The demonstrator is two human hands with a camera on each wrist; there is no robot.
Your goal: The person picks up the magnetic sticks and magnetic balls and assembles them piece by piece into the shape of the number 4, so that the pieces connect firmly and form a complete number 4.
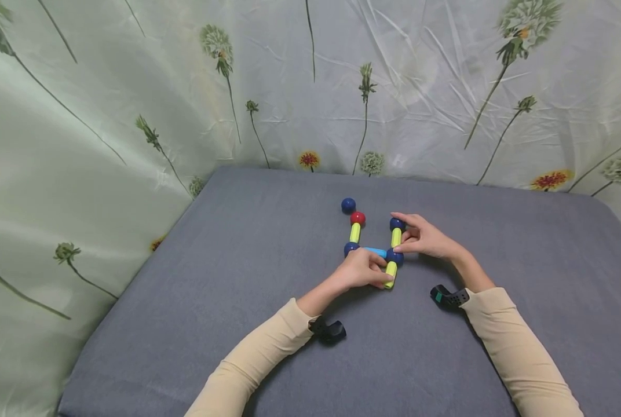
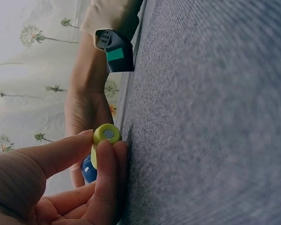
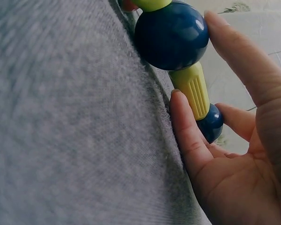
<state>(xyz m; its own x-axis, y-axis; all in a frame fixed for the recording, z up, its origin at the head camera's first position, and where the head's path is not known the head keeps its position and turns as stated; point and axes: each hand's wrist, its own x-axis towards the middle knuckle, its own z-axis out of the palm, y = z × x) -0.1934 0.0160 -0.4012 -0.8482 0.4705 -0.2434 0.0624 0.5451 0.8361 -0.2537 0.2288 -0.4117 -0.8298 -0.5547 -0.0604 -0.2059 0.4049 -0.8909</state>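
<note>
A frame of magnetic rods and balls lies on the grey surface. My left hand [image 1: 361, 269] pinches the near yellow-green rod [image 1: 391, 274] between thumb and fingers; a round metal disc shows in its end in the left wrist view. This rod meets a blue ball [image 1: 395, 256]. My right hand [image 1: 429, 236] has its thumb on that ball and its index finger on the far blue ball [image 1: 397, 224], with other fingers beside the yellow-green rod [image 3: 195, 91] joining them. A light blue rod [image 1: 375, 252] runs left to another blue ball [image 1: 351, 248], partly behind my left hand.
From the left blue ball, a yellow-green rod [image 1: 354, 233] leads to a red ball [image 1: 358, 218]. Just beyond lies one more blue ball [image 1: 348, 205]. A flower-printed curtain [image 1: 310, 87] hangs behind the grey padded surface [image 1: 211, 260]. Each wrist wears a black band mount [image 1: 448, 297].
</note>
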